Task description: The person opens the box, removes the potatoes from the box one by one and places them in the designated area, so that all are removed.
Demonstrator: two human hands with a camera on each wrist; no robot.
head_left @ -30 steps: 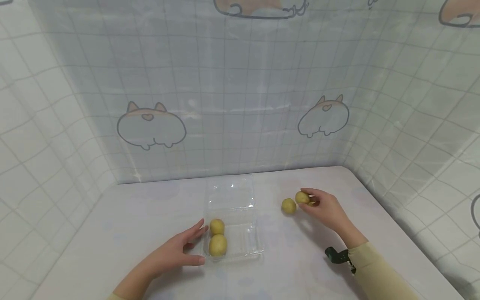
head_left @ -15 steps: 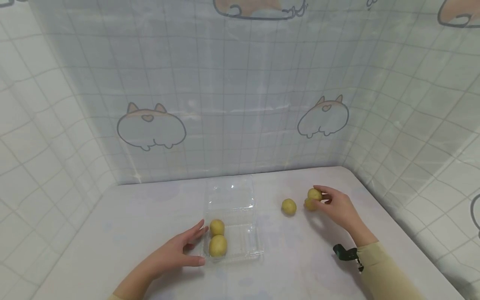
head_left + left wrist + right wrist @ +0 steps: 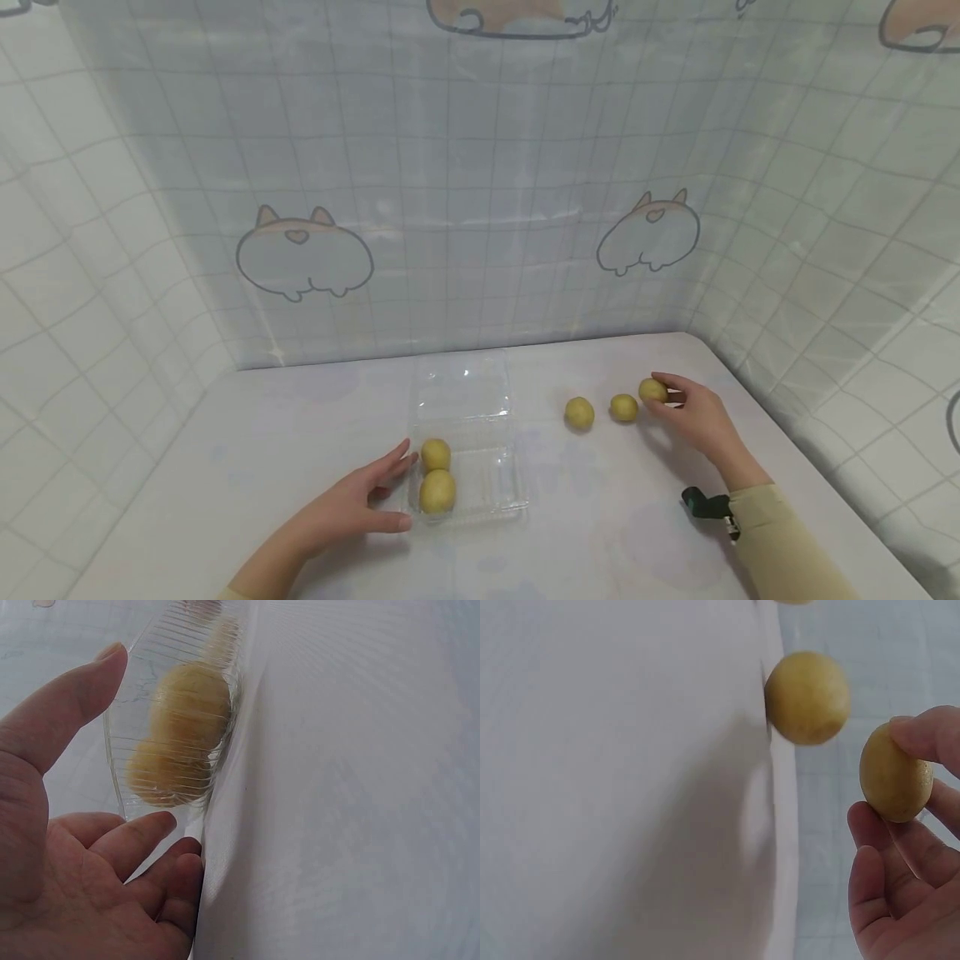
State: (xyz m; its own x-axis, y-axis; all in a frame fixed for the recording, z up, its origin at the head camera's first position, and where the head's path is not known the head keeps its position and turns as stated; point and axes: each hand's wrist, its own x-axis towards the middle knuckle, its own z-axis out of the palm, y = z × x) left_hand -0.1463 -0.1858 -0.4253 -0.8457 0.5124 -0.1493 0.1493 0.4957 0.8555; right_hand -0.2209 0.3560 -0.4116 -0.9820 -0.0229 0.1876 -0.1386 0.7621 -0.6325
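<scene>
My right hand (image 3: pixel 697 421) pinches a small yellow potato (image 3: pixel 889 776) between thumb and fingers, at the right of the table. Just left of it lie two more potatoes, a nearer one (image 3: pixel 623 407) and one farther left (image 3: pixel 579 413). A clear plastic box (image 3: pixel 487 479) with its lid (image 3: pixel 461 392) folded back stands near the middle. Along its left side sit two potatoes, the front one (image 3: pixel 437 492) larger than the one behind (image 3: pixel 435 455). My left hand (image 3: pixel 352 504) spreads thumb and fingers around the box's left wall, fingertips right at it.
A pale table (image 3: pixel 300 433) carries everything. Behind it and at both sides hang white grid-patterned curtains (image 3: pixel 480 275) with cartoon dogs. A dark green strap piece (image 3: pixel 705 503) sticks out at my right sleeve.
My right hand has moved rightward with its potato, away from the two on the table. The middle potato, partly hidden before, now shows whole. My left hand stays at the box.
</scene>
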